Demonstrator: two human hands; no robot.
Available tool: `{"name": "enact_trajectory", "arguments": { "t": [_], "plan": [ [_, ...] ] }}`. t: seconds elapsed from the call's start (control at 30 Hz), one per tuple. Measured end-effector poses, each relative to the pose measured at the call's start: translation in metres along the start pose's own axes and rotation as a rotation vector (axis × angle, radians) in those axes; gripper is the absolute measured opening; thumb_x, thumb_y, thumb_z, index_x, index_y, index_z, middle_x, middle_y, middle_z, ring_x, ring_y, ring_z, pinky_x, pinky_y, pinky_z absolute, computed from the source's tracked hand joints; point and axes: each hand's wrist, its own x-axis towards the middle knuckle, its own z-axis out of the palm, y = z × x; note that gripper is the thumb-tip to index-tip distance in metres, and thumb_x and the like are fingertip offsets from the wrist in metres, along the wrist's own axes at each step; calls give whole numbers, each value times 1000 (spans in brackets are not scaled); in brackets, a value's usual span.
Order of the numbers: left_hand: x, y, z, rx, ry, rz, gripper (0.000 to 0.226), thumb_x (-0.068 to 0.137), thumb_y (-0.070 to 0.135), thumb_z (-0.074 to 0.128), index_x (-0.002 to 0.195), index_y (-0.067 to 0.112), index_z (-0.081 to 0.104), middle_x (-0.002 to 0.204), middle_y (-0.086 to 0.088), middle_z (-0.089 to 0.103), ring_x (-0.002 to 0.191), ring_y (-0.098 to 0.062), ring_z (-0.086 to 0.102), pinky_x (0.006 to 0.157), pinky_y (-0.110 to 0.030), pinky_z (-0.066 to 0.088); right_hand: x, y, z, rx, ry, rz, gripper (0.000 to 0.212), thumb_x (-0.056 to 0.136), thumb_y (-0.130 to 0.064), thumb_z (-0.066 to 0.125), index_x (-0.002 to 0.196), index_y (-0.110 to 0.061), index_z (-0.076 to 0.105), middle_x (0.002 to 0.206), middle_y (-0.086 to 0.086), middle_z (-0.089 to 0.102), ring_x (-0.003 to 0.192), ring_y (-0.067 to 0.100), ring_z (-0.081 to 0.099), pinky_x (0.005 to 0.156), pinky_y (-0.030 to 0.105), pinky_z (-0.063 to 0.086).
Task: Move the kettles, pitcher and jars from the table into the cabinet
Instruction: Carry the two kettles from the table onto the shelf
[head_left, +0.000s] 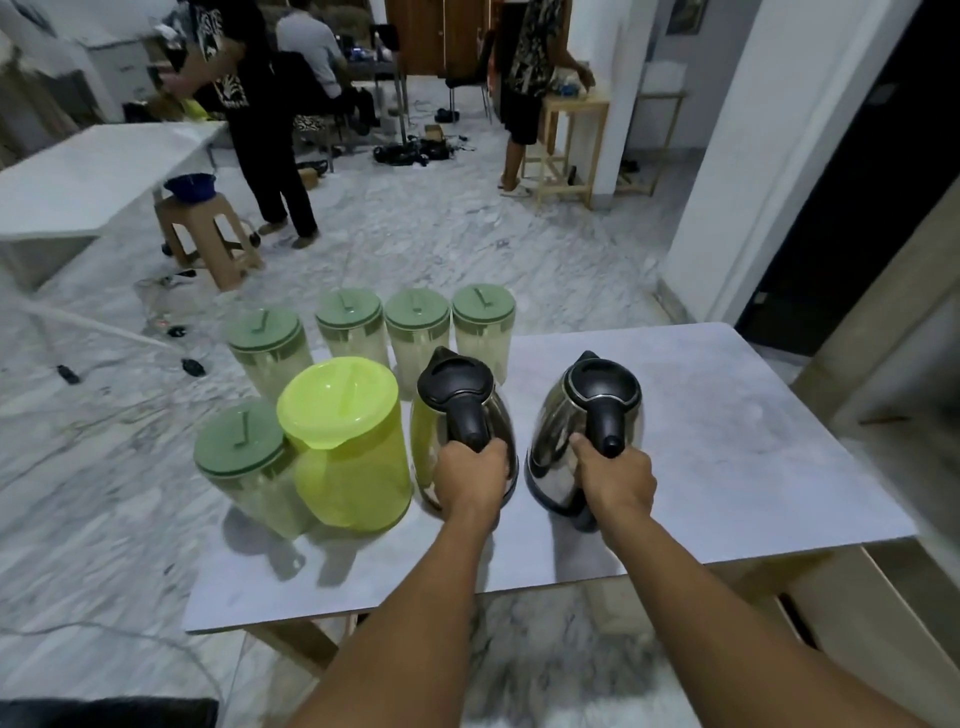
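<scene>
Two steel kettles with black lids stand side by side on the grey marble table (753, 452). My left hand (470, 475) grips the handle of the left kettle (457, 395). My right hand (615, 478) grips the handle of the right kettle (587, 415). Left of the kettles stands a yellow-green pitcher (345, 447). A clear jar with a green lid (239, 457) touches the pitcher's left side. Several more green-lidded jars stand behind, one at the left (267, 345) and three in a row (415, 332) along the table's far edge.
A pale wooden cabinet side (883, 364) rises at the right of the table. A dark doorway (857, 182) lies beyond it. Three people stand or sit at the back. A brown stool (208, 234) and a white table (93, 171) stand at the left. Cables lie on the marble floor.
</scene>
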Motion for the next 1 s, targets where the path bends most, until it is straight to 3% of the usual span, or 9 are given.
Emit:
{"name": "enact_trajectory", "arguments": {
  "t": [0.1,0.27,0.33,0.43,0.57,0.7,0.83,1.0],
  "plan": [
    [-7,-4,-2,23,-9,37,27,79,22,64,91,0,72,80,-16,73,73,-33,68,57,-27,43,-2,2,-7,11,16,-18,39,84,-41,72,105,-9,65,96,13,67,91,35,60,49,26,38],
    [-40,7,-11,71,-13,125,26,78,22,62,88,0,71,72,-9,69,65,-30,62,51,-26,37,-17,1,-42,45,81,-27,37,80,-40,72,102,-11,67,97,14,69,94,37,63,84,42,54],
    [-62,17,-14,97,-12,175,25,79,22,62,87,0,70,70,-8,63,63,-28,57,47,-26,34,-26,-2,-66,74,108,-56,37,79,-40,72,101,-11,67,95,14,69,94,38,64,89,46,54],
    [-103,34,-12,109,-17,254,22,78,25,62,85,6,69,70,-8,63,67,-30,59,52,-27,36,-42,-7,-112,124,150,-105,30,80,-37,71,96,-11,66,91,12,67,91,37,63,86,42,54],
    [-168,61,-1,3,-109,371,14,80,20,65,69,12,60,59,-2,55,48,-17,55,42,-23,37,-68,-10,-183,189,246,-171,19,79,-29,69,90,-13,67,85,10,68,84,34,64,81,39,55],
    [-232,87,20,-119,-243,503,11,79,22,68,74,12,68,65,-1,60,63,-22,55,54,-25,41,-96,-14,-258,250,380,-195,14,75,-27,66,79,-14,68,75,8,68,76,33,65,69,34,53],
    [-286,115,50,-179,-421,594,17,72,32,69,68,16,69,62,-1,66,61,-24,61,64,-31,53,-121,-19,-333,305,575,-197,15,68,-28,66,68,-13,65,68,5,69,72,31,67,64,31,51],
    [-358,152,81,-156,-638,743,20,74,32,68,64,15,66,61,-2,66,63,-24,65,66,-37,56,-158,-15,-417,345,878,-186,27,73,-31,65,87,-9,72,81,8,69,76,33,63,66,31,47]
  ]
}}
